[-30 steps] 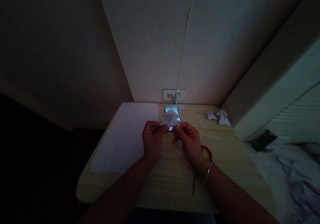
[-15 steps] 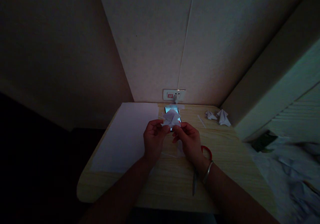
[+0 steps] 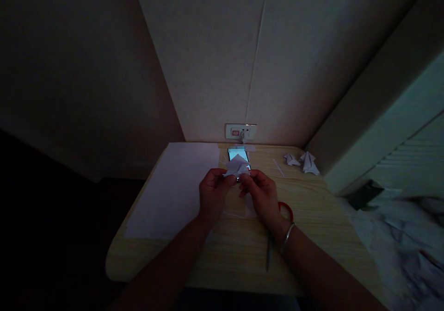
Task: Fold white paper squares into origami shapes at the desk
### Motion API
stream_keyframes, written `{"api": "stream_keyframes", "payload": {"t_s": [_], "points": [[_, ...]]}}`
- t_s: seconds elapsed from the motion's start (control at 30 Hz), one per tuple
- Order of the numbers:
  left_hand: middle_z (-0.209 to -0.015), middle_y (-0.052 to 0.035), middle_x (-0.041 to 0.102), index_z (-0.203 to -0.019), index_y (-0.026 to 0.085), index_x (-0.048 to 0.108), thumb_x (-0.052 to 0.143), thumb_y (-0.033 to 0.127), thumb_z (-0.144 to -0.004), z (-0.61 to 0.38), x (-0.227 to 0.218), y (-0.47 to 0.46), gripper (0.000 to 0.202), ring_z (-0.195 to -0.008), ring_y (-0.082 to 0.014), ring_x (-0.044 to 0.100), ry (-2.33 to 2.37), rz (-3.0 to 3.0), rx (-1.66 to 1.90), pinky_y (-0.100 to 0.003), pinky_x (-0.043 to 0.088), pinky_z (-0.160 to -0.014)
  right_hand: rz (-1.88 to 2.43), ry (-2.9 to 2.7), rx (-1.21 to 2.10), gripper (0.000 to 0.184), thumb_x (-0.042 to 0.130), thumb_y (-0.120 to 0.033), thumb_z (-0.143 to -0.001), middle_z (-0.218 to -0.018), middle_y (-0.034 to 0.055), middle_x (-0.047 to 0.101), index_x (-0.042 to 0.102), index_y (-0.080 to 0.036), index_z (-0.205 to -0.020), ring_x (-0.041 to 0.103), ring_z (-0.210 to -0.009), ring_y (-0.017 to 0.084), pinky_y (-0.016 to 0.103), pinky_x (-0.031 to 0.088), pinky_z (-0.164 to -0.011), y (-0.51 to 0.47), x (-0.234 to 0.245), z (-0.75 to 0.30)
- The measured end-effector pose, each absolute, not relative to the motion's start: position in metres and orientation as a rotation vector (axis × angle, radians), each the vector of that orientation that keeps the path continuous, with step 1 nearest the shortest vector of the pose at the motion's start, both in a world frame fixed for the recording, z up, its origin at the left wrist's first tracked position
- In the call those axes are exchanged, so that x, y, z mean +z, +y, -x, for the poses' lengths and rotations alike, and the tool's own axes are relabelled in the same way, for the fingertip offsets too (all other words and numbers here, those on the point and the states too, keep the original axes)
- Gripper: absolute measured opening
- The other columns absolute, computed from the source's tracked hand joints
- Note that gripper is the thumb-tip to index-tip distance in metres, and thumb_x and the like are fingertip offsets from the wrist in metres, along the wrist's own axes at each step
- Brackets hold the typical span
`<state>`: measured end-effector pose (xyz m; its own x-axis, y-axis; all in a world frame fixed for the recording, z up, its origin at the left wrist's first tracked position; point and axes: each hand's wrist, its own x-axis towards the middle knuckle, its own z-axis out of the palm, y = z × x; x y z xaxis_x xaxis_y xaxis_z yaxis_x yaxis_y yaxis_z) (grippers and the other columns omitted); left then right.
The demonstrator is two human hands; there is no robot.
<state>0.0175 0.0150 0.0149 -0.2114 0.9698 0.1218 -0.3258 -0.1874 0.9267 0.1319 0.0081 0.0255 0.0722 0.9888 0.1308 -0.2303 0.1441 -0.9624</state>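
The room around me is dim. A pale panelled wall (image 3: 208, 70) faces me, with a socket plate (image 3: 241, 131) low on it, just above my light wooden surface (image 3: 312, 218). A darker wall (image 3: 69, 70) stands to my left, and crumpled bedding (image 3: 398, 241) lies to my right.

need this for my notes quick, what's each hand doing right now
left hand: closed, pinching the folded paper on its left side
right hand: closed, pinching the folded paper on its right side
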Motion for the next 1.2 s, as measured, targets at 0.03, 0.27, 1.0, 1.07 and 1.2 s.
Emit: {"api": "stream_keyframes", "payload": {"t_s": [0.03,0.27,1.0,1.07,1.2], "points": [[-0.060,0.0029,0.064,-0.077,0.017,0.059,0.075,0.022,-0.062,-0.0174,0.0150,0.0147,0.023,-0.055,-0.0095,0.059,1.004,-0.959,1.608,-0.020,0.046,-0.056,0.964,-1.069,1.167,0.018,0.066,-0.037,-0.073,-0.060,-0.0028,0.059,0.061,-0.020,-0.071,0.051,-0.049,0.009,0.021,0.046,-0.044,0.0081,0.0255,-0.1319],[-0.060,0.0027,0.063,-0.079,0.018,0.057,0.073,0.023,-0.063,-0.0173,0.0172,0.0121,0.023,-0.055,-0.0097,0.059,1.007,-0.988,1.596,-0.020,0.045,-0.054,0.977,-1.124,1.152,0.019,0.063,-0.037,-0.076,-0.057,-0.0043,0.057,0.057,-0.020,-0.070,0.051,-0.047,0.009,0.021,0.045,-0.046,0.0069,0.0224,-0.1313],[-0.064,0.0042,0.064,-0.074,0.017,0.054,0.077,0.016,-0.053,-0.0133,0.0189,0.0160,0.031,-0.055,-0.0103,0.061,0.947,-0.944,1.586,-0.021,0.049,-0.054,0.959,-1.159,1.121,0.015,0.068,-0.032,-0.071,-0.057,-0.0024,0.062,0.062,-0.020,-0.067,0.055,-0.052,0.011,0.023,0.046,-0.052,0.0070,0.0224,-0.1355],[-0.067,0.0041,0.064,-0.076,0.017,0.055,0.078,0.015,-0.053,-0.0125,0.0173,0.0173,0.033,-0.056,-0.0100,0.061,0.932,-0.941,1.599,-0.021,0.049,-0.056,0.952,-1.126,1.144,0.015,0.069,-0.033,-0.070,-0.058,-0.0023,0.063,0.063,-0.020,-0.067,0.056,-0.051,0.011,0.023,0.047,-0.050,0.0071,0.0230,-0.1354],[-0.062,0.0044,0.065,-0.075,0.018,0.054,0.077,0.016,-0.055,-0.0112,0.0164,0.0192,0.030,-0.055,-0.0105,0.061,0.887,-0.932,1.591,-0.022,0.049,-0.056,0.930,-1.160,1.157,0.014,0.068,-0.033,-0.072,-0.061,-0.0012,0.065,0.066,-0.020,-0.068,0.057,-0.053,0.011,0.024,0.048,-0.051,0.0059,0.0265,-0.1353]]}}
